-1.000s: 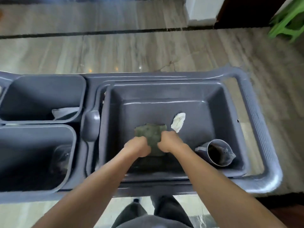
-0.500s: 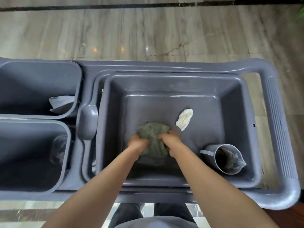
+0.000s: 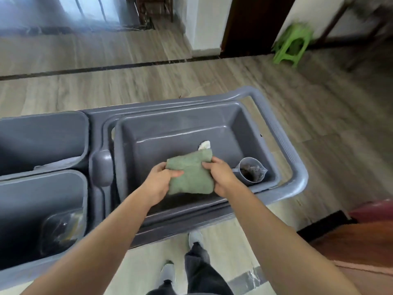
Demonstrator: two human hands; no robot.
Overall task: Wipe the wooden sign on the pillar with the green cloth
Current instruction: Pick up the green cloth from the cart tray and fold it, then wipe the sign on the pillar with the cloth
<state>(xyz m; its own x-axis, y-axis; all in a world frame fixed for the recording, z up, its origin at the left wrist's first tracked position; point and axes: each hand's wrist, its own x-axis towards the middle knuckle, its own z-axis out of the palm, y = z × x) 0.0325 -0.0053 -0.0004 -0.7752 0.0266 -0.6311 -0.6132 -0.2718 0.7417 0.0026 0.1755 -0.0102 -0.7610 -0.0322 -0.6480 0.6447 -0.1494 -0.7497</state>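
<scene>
A folded green cloth point(image 3: 190, 174) is held up over the big grey tub point(image 3: 244, 124) of a cleaning cart. My left hand point(image 3: 160, 183) grips its left edge and my right hand point(image 3: 221, 178) grips its right edge. The cloth hangs clear of the tub floor. No wooden sign or pillar shows in the head view.
A white rag point(image 3: 204, 145) and a grey jug point(image 3: 252, 172) with a dark cloth inside lie in the tub. Two grey bins point(image 3: 42, 133) stand at the left. The cart handle point(image 3: 297, 173) curves on the right. A green stool point(image 3: 292, 46) stands far right.
Both hands have lifted the green cloth off the tub floor and spread it between them. The view has tilted up, showing more floor and the stool.
</scene>
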